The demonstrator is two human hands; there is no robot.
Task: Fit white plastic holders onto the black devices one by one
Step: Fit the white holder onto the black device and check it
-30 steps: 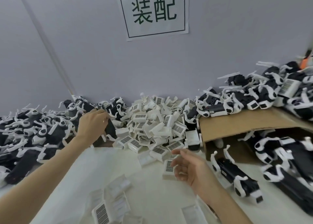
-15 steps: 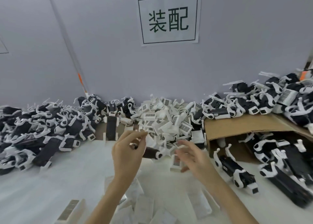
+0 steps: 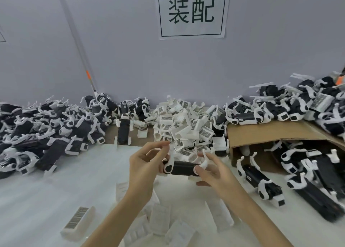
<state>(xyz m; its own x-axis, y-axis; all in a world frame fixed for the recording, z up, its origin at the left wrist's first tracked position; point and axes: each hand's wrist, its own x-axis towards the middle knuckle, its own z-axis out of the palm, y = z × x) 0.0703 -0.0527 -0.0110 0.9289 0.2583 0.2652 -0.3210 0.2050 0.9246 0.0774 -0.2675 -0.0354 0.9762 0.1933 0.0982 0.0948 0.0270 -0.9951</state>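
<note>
left hand (image 3: 144, 164) grips black device (image 3: 182, 168) at its left end | right hand (image 3: 212, 169) pinches its right end | device held level above bench (image 3: 56, 194), just in front of white holder pile (image 3: 186, 127)
</note>
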